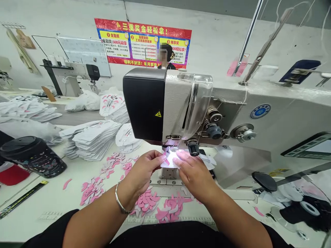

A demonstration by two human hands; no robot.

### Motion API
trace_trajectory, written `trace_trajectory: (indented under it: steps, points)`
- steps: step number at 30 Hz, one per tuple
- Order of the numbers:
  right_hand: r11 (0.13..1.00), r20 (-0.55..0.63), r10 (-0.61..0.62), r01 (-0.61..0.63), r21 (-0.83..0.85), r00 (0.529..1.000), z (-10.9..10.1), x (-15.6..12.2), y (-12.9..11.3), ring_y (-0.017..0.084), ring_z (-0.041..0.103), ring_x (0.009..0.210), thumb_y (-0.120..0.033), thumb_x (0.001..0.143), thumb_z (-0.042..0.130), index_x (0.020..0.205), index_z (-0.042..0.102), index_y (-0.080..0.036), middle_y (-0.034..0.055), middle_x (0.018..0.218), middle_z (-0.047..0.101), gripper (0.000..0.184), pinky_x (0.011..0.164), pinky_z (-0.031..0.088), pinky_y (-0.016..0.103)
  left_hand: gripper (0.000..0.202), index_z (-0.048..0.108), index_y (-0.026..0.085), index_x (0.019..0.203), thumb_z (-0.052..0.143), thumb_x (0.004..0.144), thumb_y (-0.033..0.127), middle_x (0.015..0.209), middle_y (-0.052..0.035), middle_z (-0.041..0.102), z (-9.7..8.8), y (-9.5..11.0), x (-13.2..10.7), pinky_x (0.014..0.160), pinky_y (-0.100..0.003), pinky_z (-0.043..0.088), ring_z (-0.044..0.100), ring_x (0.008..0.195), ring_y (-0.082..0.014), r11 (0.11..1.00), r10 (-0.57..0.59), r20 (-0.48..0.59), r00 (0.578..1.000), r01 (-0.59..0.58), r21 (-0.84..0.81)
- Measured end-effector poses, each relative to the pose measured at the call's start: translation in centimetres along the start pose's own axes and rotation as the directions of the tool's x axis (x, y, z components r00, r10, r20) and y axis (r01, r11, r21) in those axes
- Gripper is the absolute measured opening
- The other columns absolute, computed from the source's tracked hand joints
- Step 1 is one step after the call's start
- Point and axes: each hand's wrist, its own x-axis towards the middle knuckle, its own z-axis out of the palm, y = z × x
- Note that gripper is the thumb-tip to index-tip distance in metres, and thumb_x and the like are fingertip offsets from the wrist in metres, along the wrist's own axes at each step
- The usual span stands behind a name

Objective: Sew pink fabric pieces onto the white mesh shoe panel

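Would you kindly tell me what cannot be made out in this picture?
Needle tip: head view, hidden by the presser foot.
Most of the white piece: head view, covered by the right hand.
Control screen: head view, cut off by the right edge.
Poster small print: head view, too small.

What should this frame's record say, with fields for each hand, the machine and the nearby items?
left hand: fingertips on the white cut piece
right hand: fingers spread flat on the same piece
machine: industrial sewing machine, the piece at its presser foot
nearby: stacked white cut pieces; pink cut scraps; black patterned tumbler
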Motion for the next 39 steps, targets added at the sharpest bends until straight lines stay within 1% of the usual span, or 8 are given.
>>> trace_trajectory:
  steps: [6, 13, 20, 24, 28, 30, 35, 39]
  points:
    - [0.999, -0.08, -0.031, 0.03, -0.017, 0.996, -0.1, -0.5, -1.1, 0.029, 0.058, 0.122, -0.017, 0.096, 0.05, 0.129, 0.06, -0.02, 0.0109, 0.129, 0.065, 0.034, 0.101, 0.051, 0.05, 0.023, 0.057, 0.017, 0.074, 0.074, 0.08, 0.031, 0.072, 0.0021, 0.05, -0.3, 0.0, 0.0, 0.062, -0.024, 0.036, 0.043, 0.066, -0.0109, 0.998, 0.006, -0.003, 1.0, -0.006, 0.06]
    - [0.998, -0.121, -0.06, 0.06, -0.008, 0.991, 0.1, -0.8, -0.9, 0.029, 0.06, 0.119, -0.019, 0.094, 0.054, 0.117, 0.062, -0.017, 0.0118, 0.127, 0.066, 0.024, 0.101, 0.052, 0.049, 0.024, 0.054, 0.018, 0.077, 0.074, 0.082, 0.031, 0.081, 0.0018, 0.055, -0.4, -0.8, 0.3, 0.066, -0.023, 0.038, 0.046, 0.071, -0.0109, 0.997, 0.041, -0.019, 0.999, -0.04, 0.064]
    - [0.998, -0.129, -0.063, 0.062, -0.011, 0.99, 0.4, -0.8, -0.8, 0.029, 0.061, 0.115, -0.018, 0.094, 0.055, 0.112, 0.062, -0.018, 0.0118, 0.125, 0.066, 0.02, 0.095, 0.052, 0.048, 0.022, 0.056, 0.019, 0.08, 0.075, 0.081, 0.032, 0.085, 0.0018, 0.058, -0.3, -1.0, 0.4, 0.071, -0.025, 0.041, 0.051, 0.075, -0.0124, 0.988, 0.079, -0.033, 0.996, -0.074, 0.132]
    - [0.999, -0.142, -0.053, 0.053, 0.001, 0.988, 0.6, -0.9, -0.8, 0.031, 0.06, 0.116, -0.018, 0.093, 0.056, 0.115, 0.062, -0.018, 0.0117, 0.124, 0.066, 0.023, 0.094, 0.05, 0.048, 0.023, 0.056, 0.02, 0.08, 0.074, 0.081, 0.035, 0.083, 0.0022, 0.059, -0.3, -1.0, 0.2, 0.071, -0.025, 0.042, 0.052, 0.075, -0.0131, 0.979, 0.087, -0.043, 0.995, -0.078, 0.188]
    - [0.997, -0.149, -0.078, 0.077, -0.017, 0.986, 0.9, -0.7, -0.6, 0.028, 0.059, 0.116, -0.011, 0.092, 0.056, 0.131, 0.058, -0.027, 0.0082, 0.121, 0.066, 0.042, 0.093, 0.049, 0.046, 0.025, 0.056, 0.02, 0.079, 0.073, 0.082, 0.038, 0.082, 0.0024, 0.059, -0.2, -1.0, 0.2, 0.07, -0.026, 0.042, 0.051, 0.071, -0.0126, 0.968, 0.081, -0.056, 0.995, -0.065, 0.243]
    - [0.995, -0.179, -0.101, 0.1, -0.014, 0.979, 1.1, -0.6, -0.5, 0.026, 0.06, 0.114, -0.007, 0.091, 0.056, 0.133, 0.057, -0.03, 0.0068, 0.12, 0.066, 0.047, 0.094, 0.048, 0.045, 0.026, 0.056, 0.02, 0.079, 0.074, 0.082, 0.039, 0.083, 0.0025, 0.059, -0.1, -1.1, 0.3, 0.069, -0.026, 0.041, 0.05, 0.07, -0.012, 0.969, 0.082, -0.058, 0.995, -0.065, 0.24]
    - [0.991, -0.263, -0.121, 0.13, 0.016, 0.957, 1.3, -0.5, -0.3, 0.025, 0.059, 0.115, -0.006, 0.091, 0.057, 0.127, 0.063, -0.028, 0.0065, 0.122, 0.065, 0.042, 0.097, 0.046, 0.045, 0.025, 0.057, 0.02, 0.08, 0.075, 0.08, 0.037, 0.079, 0.0033, 0.056, -0.2, -1.2, 0.3, 0.07, -0.025, 0.04, 0.048, 0.073, -0.0123, 0.984, 0.07, -0.053, 0.996, -0.061, 0.165]
    - [0.99, -0.273, -0.128, 0.139, 0.021, 0.953, 1.3, -0.5, -0.3, 0.024, 0.059, 0.115, -0.006, 0.092, 0.058, 0.126, 0.064, -0.027, 0.0067, 0.121, 0.065, 0.041, 0.099, 0.046, 0.045, 0.021, 0.059, 0.02, 0.08, 0.072, 0.083, 0.037, 0.079, 0.0028, 0.057, -0.5, -1.1, 0.4, 0.069, -0.025, 0.038, 0.047, 0.073, -0.0125, 0.975, 0.076, -0.051, 0.996, -0.064, 0.213]
